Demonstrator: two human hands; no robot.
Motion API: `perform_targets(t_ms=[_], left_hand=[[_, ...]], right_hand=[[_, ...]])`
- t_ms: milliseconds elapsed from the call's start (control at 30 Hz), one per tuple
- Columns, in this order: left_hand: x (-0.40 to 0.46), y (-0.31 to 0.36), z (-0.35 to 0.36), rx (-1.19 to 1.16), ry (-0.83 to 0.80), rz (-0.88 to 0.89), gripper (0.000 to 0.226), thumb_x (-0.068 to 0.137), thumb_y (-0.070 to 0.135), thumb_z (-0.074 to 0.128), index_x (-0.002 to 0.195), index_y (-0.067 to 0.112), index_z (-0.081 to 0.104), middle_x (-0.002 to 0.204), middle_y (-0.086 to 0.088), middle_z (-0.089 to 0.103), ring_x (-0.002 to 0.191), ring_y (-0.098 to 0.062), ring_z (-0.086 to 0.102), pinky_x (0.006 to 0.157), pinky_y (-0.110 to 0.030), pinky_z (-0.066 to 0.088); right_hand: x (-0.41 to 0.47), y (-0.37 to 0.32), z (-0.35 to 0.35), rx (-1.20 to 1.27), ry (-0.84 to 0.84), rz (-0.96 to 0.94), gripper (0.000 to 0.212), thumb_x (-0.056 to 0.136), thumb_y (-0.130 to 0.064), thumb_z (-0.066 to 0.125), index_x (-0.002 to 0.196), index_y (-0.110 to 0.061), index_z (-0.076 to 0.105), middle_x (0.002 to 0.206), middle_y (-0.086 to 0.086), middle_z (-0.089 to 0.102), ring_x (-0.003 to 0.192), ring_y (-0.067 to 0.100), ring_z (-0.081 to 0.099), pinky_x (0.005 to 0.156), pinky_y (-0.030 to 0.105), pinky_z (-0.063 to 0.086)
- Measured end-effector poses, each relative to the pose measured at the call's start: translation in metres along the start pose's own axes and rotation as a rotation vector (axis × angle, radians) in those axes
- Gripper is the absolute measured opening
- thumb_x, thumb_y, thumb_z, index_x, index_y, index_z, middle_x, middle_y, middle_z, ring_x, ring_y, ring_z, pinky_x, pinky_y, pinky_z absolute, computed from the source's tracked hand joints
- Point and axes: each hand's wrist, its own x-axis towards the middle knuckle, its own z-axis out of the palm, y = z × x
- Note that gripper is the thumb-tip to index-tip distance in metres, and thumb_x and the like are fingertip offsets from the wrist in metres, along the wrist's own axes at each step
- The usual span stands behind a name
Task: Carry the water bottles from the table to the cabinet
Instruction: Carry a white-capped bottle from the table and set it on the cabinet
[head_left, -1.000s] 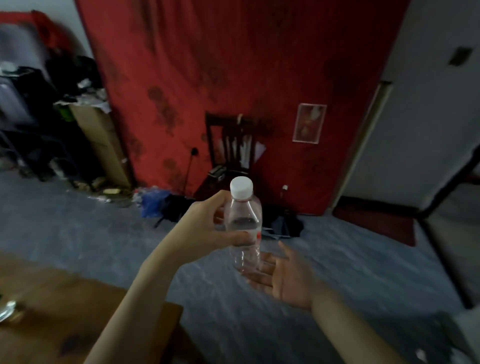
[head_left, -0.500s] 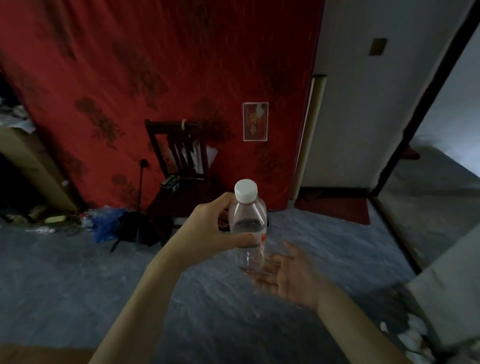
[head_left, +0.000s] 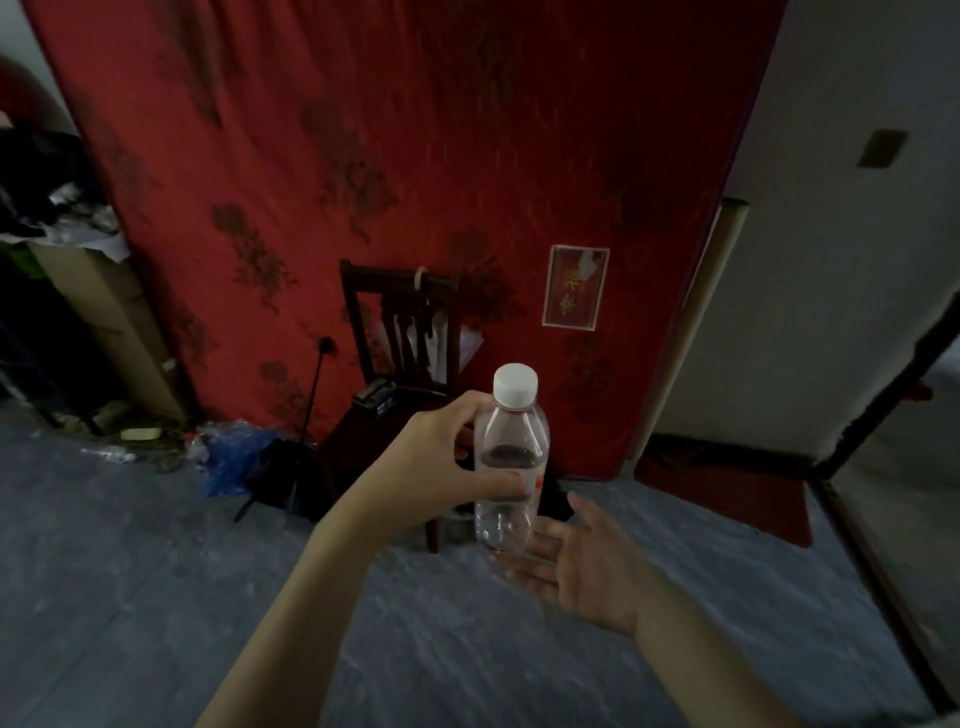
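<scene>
A clear plastic water bottle with a white cap stands upright in mid-air at the centre of the view, partly filled. My left hand grips its upper body from the left, thumb in front and fingers behind. My right hand is held palm-up with straight fingers just under the bottle's base; whether it touches the base is unclear. Neither the table nor the cabinet is in view.
A dark wooden chair stands straight ahead against a red patterned cloth. Blue and black bags lie on the grey floor at its left. A cluttered cardboard box is far left. A doorway opens at the right.
The view swung right and then back a little to the left; the wooden table at lower left has left the frame. Both hands keep the same hold on the bottle.
</scene>
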Motion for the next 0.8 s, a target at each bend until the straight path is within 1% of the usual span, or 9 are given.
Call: perform_targets(t_ms=[100, 200, 300, 433, 500, 600, 700, 733, 800], left_hand=[[0.04, -0.012, -0.025, 0.015, 0.012, 0.006, 0.055, 0.075, 0.038, 0.089, 0.122, 0.038, 0.06, 0.107, 0.021, 0.072, 0.101, 0.006, 0.066, 0.086, -0.013, 0.048], [0.075, -0.023, -0.048, 0.046, 0.03, 0.013, 0.061, 0.075, 0.039, 0.089, 0.128, 0.035, 0.058, 0.112, 0.02, 0.072, 0.104, 0.007, 0.065, 0.091, -0.013, 0.048], [0.1, -0.035, -0.067, 0.06, 0.069, 0.005, 0.061, 0.076, 0.039, 0.088, 0.128, 0.034, 0.058, 0.113, 0.02, 0.071, 0.105, 0.008, 0.065, 0.088, -0.007, 0.045], [0.126, -0.053, -0.089, 0.1, 0.089, -0.03, 0.063, 0.076, 0.043, 0.087, 0.13, 0.037, 0.055, 0.113, 0.021, 0.071, 0.106, 0.007, 0.064, 0.092, -0.014, 0.046], [0.143, -0.061, -0.102, 0.118, 0.107, -0.055, 0.062, 0.076, 0.044, 0.087, 0.129, 0.038, 0.055, 0.112, 0.02, 0.071, 0.106, 0.006, 0.064, 0.094, -0.018, 0.048], [0.168, -0.075, -0.12, 0.117, 0.16, -0.096, 0.06, 0.076, 0.042, 0.087, 0.127, 0.038, 0.056, 0.11, 0.018, 0.073, 0.104, 0.005, 0.066, 0.092, -0.018, 0.049], [0.193, -0.088, -0.137, 0.112, 0.221, -0.141, 0.058, 0.076, 0.04, 0.087, 0.126, 0.038, 0.056, 0.108, 0.018, 0.074, 0.102, 0.006, 0.066, 0.087, -0.011, 0.047], [0.2, -0.093, -0.143, 0.112, 0.244, -0.152, 0.058, 0.077, 0.04, 0.087, 0.126, 0.039, 0.056, 0.109, 0.018, 0.074, 0.103, 0.006, 0.066, 0.088, -0.01, 0.046], [0.21, -0.103, -0.154, 0.111, 0.306, -0.183, 0.06, 0.077, 0.039, 0.087, 0.128, 0.039, 0.056, 0.112, 0.018, 0.073, 0.107, 0.005, 0.065, 0.093, -0.015, 0.047]], right_hand=[[0.036, -0.041, 0.015, -0.03, -0.043, 0.016, 0.07, 0.101, -0.055, 0.031, 0.143, -0.001, 0.043, 0.131, 0.022, 0.063, 0.12, 0.039, 0.061, 0.098, 0.046, 0.049], [0.067, -0.078, 0.031, -0.025, -0.049, 0.008, 0.068, 0.101, -0.054, 0.031, 0.139, -0.001, 0.047, 0.129, 0.022, 0.064, 0.121, 0.039, 0.06, 0.098, 0.045, 0.049], [0.095, -0.102, 0.046, -0.019, -0.076, 0.029, 0.067, 0.101, -0.055, 0.031, 0.139, -0.002, 0.048, 0.13, 0.022, 0.064, 0.122, 0.039, 0.059, 0.097, 0.045, 0.048], [0.134, -0.129, 0.067, -0.033, -0.129, 0.077, 0.069, 0.101, -0.056, 0.031, 0.143, -0.003, 0.044, 0.131, 0.021, 0.064, 0.123, 0.04, 0.058, 0.094, 0.045, 0.049], [0.156, -0.143, 0.077, -0.041, -0.165, 0.098, 0.069, 0.101, -0.056, 0.03, 0.145, -0.003, 0.042, 0.131, 0.021, 0.064, 0.124, 0.04, 0.057, 0.094, 0.045, 0.049], [0.191, -0.167, 0.092, -0.083, -0.217, 0.121, 0.069, 0.101, -0.055, 0.03, 0.144, -0.003, 0.043, 0.13, 0.021, 0.064, 0.125, 0.039, 0.057, 0.098, 0.044, 0.047], [0.225, -0.191, 0.109, -0.138, -0.253, 0.134, 0.068, 0.101, -0.054, 0.031, 0.141, -0.002, 0.045, 0.13, 0.022, 0.064, 0.124, 0.039, 0.058, 0.097, 0.044, 0.048], [0.237, -0.199, 0.114, -0.155, -0.268, 0.143, 0.067, 0.101, -0.054, 0.031, 0.14, -0.001, 0.045, 0.13, 0.022, 0.064, 0.124, 0.039, 0.058, 0.097, 0.044, 0.048], [0.26, -0.215, 0.128, -0.188, -0.304, 0.175, 0.066, 0.101, -0.053, 0.031, 0.139, -0.001, 0.047, 0.13, 0.022, 0.064, 0.123, 0.039, 0.059, 0.099, 0.045, 0.048]])
